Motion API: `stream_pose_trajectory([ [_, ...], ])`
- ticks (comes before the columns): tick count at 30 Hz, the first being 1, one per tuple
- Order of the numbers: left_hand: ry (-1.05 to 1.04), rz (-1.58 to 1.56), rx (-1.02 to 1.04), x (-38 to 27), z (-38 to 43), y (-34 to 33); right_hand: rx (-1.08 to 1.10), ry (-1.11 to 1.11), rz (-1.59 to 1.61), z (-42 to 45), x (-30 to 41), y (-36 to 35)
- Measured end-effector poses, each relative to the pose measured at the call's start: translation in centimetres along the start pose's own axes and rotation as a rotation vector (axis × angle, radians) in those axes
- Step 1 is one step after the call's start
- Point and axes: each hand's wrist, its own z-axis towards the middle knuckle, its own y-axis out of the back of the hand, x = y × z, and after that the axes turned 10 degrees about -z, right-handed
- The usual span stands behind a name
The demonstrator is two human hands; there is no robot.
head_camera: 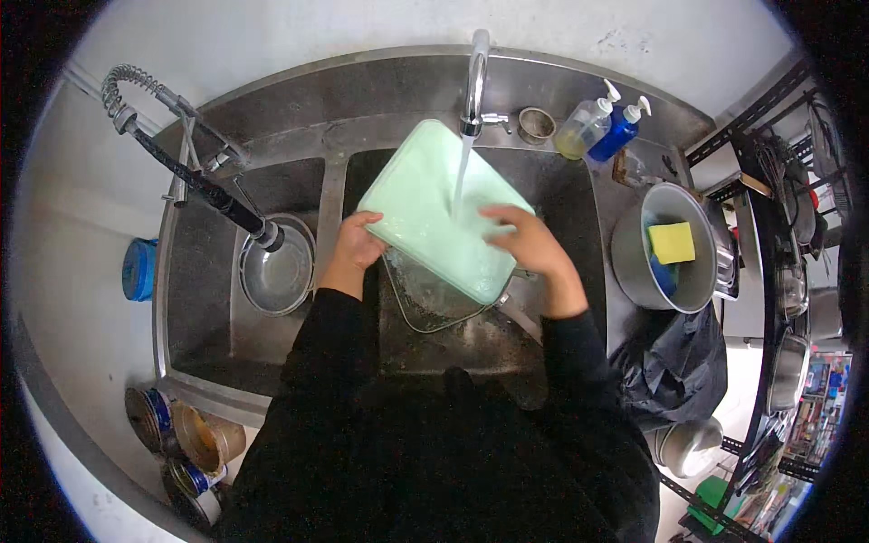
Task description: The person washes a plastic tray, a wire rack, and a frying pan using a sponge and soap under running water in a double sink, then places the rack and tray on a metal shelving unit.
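Note:
My left hand [360,240] grips the lower left edge of a pale green rectangular lid or tray [428,203], its thumb on top. The green piece is tilted over the right sink basin [434,356], and water from the chrome faucet [476,81] runs onto its wet surface. My right hand [521,237], somewhat blurred, is over the right part of that surface with its fingers spread; whether they touch it is hard to tell. Beneath the green piece, a clear rectangular container [428,302] lies in the basin, partly covered.
A metal bowl [277,268] sits in the left basin under a spring-neck sprayer [204,183]. On the right counter are a pot [628,254] with a yellow sponge [672,242], two pump bottles [584,129] and a black plastic bag [672,366]. A small metal cup [536,125] stands beside the faucet.

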Motion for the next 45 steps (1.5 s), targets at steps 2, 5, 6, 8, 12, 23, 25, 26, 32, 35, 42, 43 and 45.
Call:
stream_pose_trajectory([
  [2,-0.021,0.069,0.003,1.2,0.7,0.1,0.083,-0.226,0.701,4.6,2.0,-1.6],
  [5,0.056,0.111,-0.043,2.2,0.9,-1.2,0.047,-0.279,0.632,8.9,4.0,-4.0],
  [6,0.055,0.114,-0.042,2.3,0.7,-1.1,0.163,-0.301,0.814,9.6,4.8,-4.5],
  [8,-0.041,0.14,-0.059,2.2,0.1,-0.6,0.281,-0.319,0.998,10.9,4.8,-4.6],
  [12,-0.207,0.109,-0.197,0.6,-2.9,-1.3,0.067,-0.109,0.513,10.7,5.0,-2.6],
  [23,-0.418,0.201,-0.258,-1.6,-7.9,-3.1,0.2,-0.043,0.15,8.1,-3.4,-4.2],
  [25,-0.489,0.419,-0.286,0.0,-8.5,-4.2,0.092,-0.07,0.227,7.7,0.6,-5.4],
  [26,-0.544,0.637,-0.298,1.0,-8.9,-5.1,0.036,-0.266,0.407,7.2,3.3,-5.0],
  [32,-0.318,1.455,-0.308,5.5,-11.5,-11.4,-0.17,-0.332,0.849,3.3,5.2,-0.4],
  [35,-0.673,1.768,0.203,8.2,-10.8,-8.7,-0.07,-0.42,0.9,-2.0,6.0,-0.2],
  [42,-0.659,2.162,0.954,11.4,-13.8,-10.0,-0.369,-0.503,0.983,-13.7,1.7,-1.1],
  [43,-0.615,2.155,0.912,11.4,-14.4,-11.0,-0.38,-0.446,0.89,-15.9,4.6,0.7],
  [45,-0.628,2.2,0.877,11.1,-13.1,-8.6,-0.588,-0.222,0.489,-18.5,6.8,1.8],
])
